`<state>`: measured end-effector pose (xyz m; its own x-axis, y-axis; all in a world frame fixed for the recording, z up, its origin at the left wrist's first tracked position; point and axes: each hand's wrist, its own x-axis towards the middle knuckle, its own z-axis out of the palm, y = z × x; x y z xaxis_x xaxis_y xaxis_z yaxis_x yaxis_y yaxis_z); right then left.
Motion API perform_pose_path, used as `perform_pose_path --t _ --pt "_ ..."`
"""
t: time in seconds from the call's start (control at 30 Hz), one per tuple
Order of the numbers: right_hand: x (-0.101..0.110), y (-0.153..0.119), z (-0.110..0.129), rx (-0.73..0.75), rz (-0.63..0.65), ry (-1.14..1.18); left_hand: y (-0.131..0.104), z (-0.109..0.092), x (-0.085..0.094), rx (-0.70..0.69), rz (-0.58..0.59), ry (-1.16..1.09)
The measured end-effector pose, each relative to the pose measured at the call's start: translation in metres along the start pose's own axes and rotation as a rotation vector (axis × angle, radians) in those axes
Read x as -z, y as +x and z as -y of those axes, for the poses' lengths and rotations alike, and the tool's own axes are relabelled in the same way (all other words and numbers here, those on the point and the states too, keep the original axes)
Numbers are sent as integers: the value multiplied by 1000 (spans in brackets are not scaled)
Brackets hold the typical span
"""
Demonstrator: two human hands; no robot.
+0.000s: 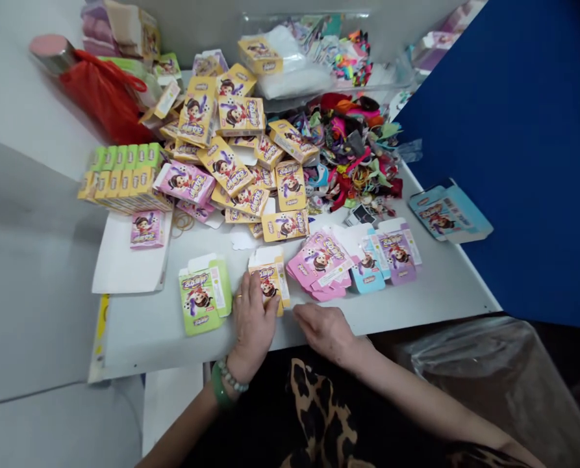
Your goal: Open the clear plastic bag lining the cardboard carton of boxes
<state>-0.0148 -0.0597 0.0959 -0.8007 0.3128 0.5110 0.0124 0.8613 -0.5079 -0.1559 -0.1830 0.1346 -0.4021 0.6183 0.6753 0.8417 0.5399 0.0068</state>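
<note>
Left hand (253,322): fingers flat on yellow flat carton (270,279), no closed grip.
Right hand (325,328): open, palm down on table (416,296), right of carton.
Green carton (202,294): left of yellow carton.

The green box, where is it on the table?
In the head view, the flat green box lies near the table's front edge, just left of the left hand, which rests on a yellow box.

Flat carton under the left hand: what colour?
Yellow, with a cartoon figure print; the flat carton lies under the left hand in the head view.
</note>
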Motion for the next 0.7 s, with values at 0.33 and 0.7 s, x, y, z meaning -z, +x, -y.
perform_pose_path --t 0.33,0.7 --pt "26 16 -18 333 -412 -265 85 -56 40 -256 128 245" --pt "26 20 -34 319 -289 -333 150 -68 15 -378 226 477"
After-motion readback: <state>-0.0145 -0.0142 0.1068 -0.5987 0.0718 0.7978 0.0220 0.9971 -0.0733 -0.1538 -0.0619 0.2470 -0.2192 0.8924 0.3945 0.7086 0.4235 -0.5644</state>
